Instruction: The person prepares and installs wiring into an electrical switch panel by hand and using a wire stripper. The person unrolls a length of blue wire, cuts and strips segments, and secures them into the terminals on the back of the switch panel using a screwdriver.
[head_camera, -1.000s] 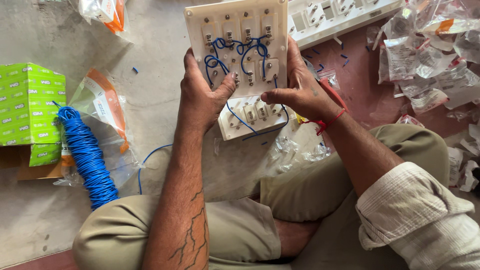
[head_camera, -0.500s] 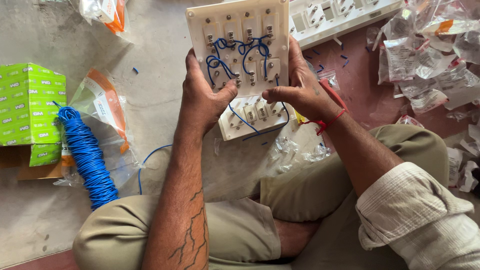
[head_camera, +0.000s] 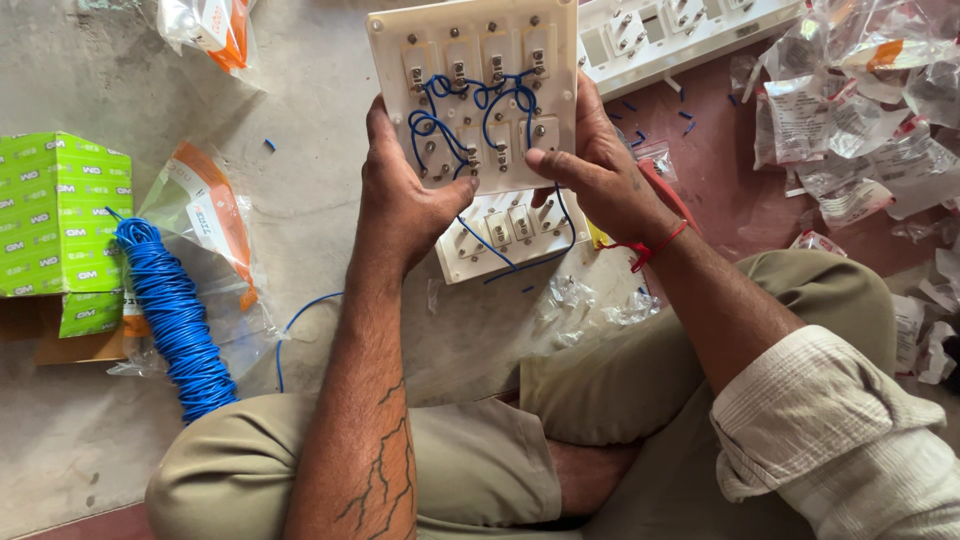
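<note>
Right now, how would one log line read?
left hand: holds switch panel | right hand: holds panel, thumb on back | blue wire coil: on floor

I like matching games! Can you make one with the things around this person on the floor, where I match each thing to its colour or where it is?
Things:
1. Coil of wire
2. Cardboard box
3. Switch panel
4. Thread on the wrist

Descriptions:
A. Red
B. Bright green, on the floor at the far left
C. Blue, lying on the floor beside the knee
D. Cream, held up by the left hand and the right hand

Pairs: 1-C, 2-B, 3-D, 4-A
</note>
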